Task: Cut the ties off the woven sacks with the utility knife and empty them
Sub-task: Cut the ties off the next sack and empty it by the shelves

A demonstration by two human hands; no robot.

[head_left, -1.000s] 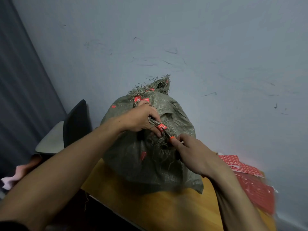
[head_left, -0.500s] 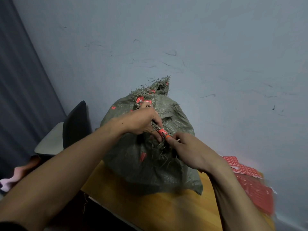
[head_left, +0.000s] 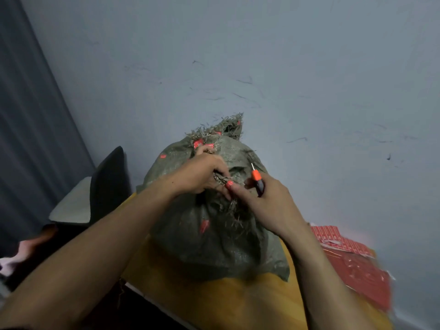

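Sack (head_left: pixel 214 246) stands on the table (head_left: pixel 214 303), close to the wall, neck bunched and frayed. Step in hand, by my reading: freeing the orange tie (head_left: pixel 229 185) at the neck. Keep the neck pulled taut so the tie stands proud. Slip the blade under it and cut away from your holding fingers; they sit right beside it. Use short strokes, as the loose weave will likely snag a long one. Red tags (head_left: pixel 198 144) higher up may mark more ties; can't tell.

Your left hand (head_left: pixel 200 175) reaches over the sack's front, fingers curled tight round the frayed neck. Your right hand (head_left: pixel 269 206) wraps the knife (head_left: pixel 258 183) in its curled fingers. The blade points up, clear of the sack, and the forefinger is stretched out to touch the tie.
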